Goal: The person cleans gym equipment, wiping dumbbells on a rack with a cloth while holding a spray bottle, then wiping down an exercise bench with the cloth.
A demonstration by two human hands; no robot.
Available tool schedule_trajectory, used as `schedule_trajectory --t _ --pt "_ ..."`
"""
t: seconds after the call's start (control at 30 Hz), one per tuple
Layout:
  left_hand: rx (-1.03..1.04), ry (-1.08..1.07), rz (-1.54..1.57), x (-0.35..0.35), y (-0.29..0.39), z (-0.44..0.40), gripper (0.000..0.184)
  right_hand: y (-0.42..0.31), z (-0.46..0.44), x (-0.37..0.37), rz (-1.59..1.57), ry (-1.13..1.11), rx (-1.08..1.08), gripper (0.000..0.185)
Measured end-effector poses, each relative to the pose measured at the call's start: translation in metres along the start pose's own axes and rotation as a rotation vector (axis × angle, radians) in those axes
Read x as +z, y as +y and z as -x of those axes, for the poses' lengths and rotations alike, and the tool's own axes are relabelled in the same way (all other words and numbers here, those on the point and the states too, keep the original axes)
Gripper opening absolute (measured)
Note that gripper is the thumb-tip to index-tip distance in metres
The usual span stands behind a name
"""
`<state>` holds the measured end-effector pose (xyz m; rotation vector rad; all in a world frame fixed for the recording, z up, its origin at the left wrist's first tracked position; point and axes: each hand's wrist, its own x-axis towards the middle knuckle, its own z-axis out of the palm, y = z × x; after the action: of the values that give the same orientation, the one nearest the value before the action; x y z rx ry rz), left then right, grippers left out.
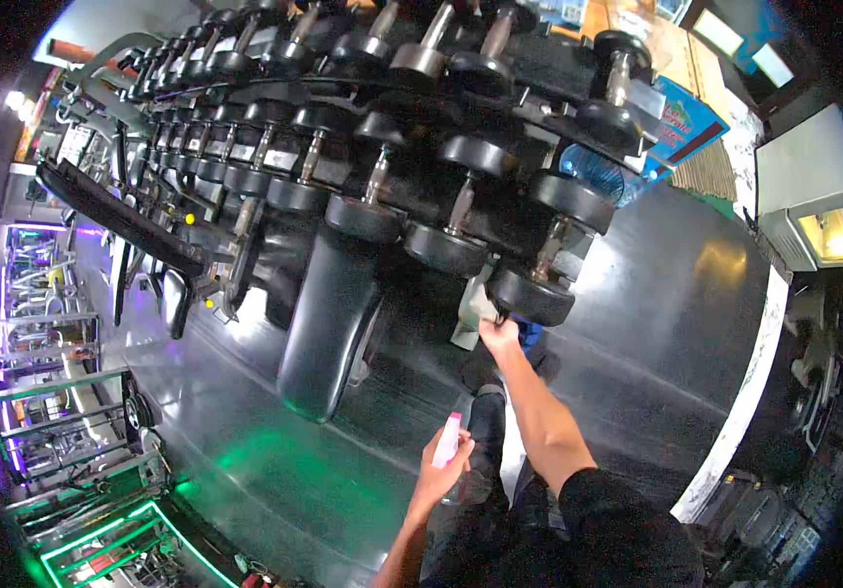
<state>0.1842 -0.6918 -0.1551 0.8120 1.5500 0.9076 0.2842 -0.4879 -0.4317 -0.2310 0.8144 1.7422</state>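
Observation:
In my left hand [441,470] is a small white bottle [447,443] with a pink top, held low in front of my body with the fingers wrapped around it. My right hand [499,333] reaches forward, closed on a pale cloth [483,301]. The cloth is beside the lower end of a black dumbbell [531,295] on the rack's lower tier, at its right end. Whether it touches the dumbbell I cannot tell. Another black dumbbell [446,249] lies just left of it.
Rows of dumbbells fill the two-tier rack [529,103]. A black padded bench [328,323] stands on the dark floor left of my hands, with another inclined bench [118,218] farther left. A blue printed box [686,122] is behind the rack's right end. A white floor strip [740,402] runs at right.

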Motion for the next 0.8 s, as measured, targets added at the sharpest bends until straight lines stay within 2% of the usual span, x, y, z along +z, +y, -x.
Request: schedule_trajectory --t 0.03,0.1,0.17,0.23,0.3,0.37,0.43,0.53,0.63,0.7,0.8 --pt "-0.12 -0.007 0.151 0.002 0.008 0.005 0.014 -0.011 0.001 -0.018 -0.016 0.087 -0.007 0.035" --pt "-0.1 0.0 0.191 0.006 0.015 0.013 0.014 -0.022 0.028 -0.02 0.084 -0.117 0.191 0.032" --pt "-0.064 0.019 0.236 0.01 0.027 0.02 0.014 -0.003 0.079 0.032 0.16 0.093 -0.013 0.031" --pt "0.043 0.025 0.123 0.012 0.041 0.034 0.014 0.001 0.124 0.061 0.252 0.29 -0.106 0.03" --pt "0.07 0.043 0.148 0.016 0.047 0.05 0.013 -0.01 0.169 0.084 0.346 0.182 0.106 0.032" --pt "0.104 0.1 0.236 0.024 0.053 0.071 0.013 -0.03 0.192 0.089 0.582 0.132 0.171 0.04" --pt "0.128 0.133 0.256 0.031 0.051 0.092 0.013 -0.053 0.22 0.099 0.646 0.158 0.251 0.041" --pt "0.163 0.131 0.287 0.044 0.056 0.13 0.012 -0.059 0.291 0.142 0.82 0.084 0.275 0.042" --pt "0.206 0.134 0.352 0.054 0.064 0.171 0.011 -0.063 0.358 0.164 0.855 0.082 0.218 0.043" --pt "0.23 0.16 0.362 0.062 0.071 0.193 0.01 -0.073 0.391 0.172 0.908 0.042 0.251 0.041" --pt "0.312 0.221 0.396 0.069 0.07 0.221 0.01 -0.101 0.428 0.171 1.05 0.165 0.107 0.033"
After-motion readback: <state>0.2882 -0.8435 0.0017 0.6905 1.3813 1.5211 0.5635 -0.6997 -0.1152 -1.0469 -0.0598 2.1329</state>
